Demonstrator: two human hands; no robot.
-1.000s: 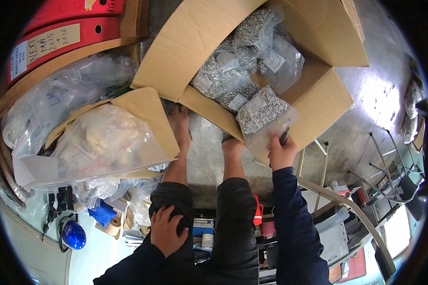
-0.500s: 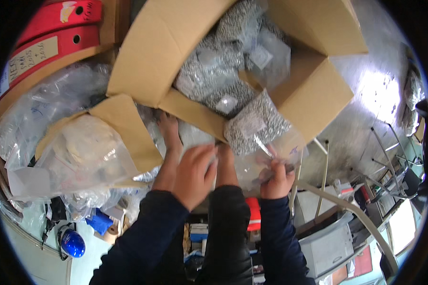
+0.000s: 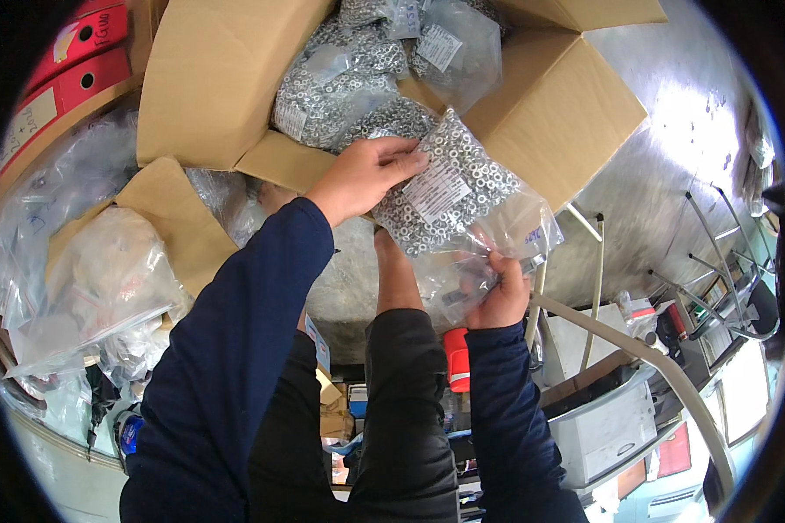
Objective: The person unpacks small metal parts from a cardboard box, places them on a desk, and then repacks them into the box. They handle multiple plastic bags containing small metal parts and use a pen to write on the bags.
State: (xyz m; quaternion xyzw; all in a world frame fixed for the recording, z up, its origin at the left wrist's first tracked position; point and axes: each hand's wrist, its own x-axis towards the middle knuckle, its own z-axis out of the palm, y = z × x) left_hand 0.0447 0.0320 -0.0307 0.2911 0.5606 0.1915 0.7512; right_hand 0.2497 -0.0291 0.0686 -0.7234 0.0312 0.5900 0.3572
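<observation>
A clear plastic bag of small metal nuts [image 3: 488, 187] with a white printed label lies at the near edge of an open cardboard box [image 3: 549, 113]. My right hand [image 3: 502, 296] is closed round the loose clear plastic at the bag's near right end. At its left side, my left hand [image 3: 366, 179] has thumb and fingers against the filled part, beside the label; some of those fingertips are hidden. Inside the box, farther off, are several more filled bags [image 3: 336, 100], and one clear bag with a white label [image 3: 439, 48] leans among them.
To the left, a smaller opened carton [image 3: 179, 196] stands by crumpled clear plastic bags [image 3: 105, 261]. Red binders [image 3: 78, 91] sit on a shelf at the upper left. A curved chair or table frame [image 3: 663, 357] rises on the right, above grey floor [image 3: 624, 131].
My left hand has moved up and forward from above my leg to the bag's left side. The right hand keeps its hold on the plastic. The view has shifted, so the box appears farther left.
</observation>
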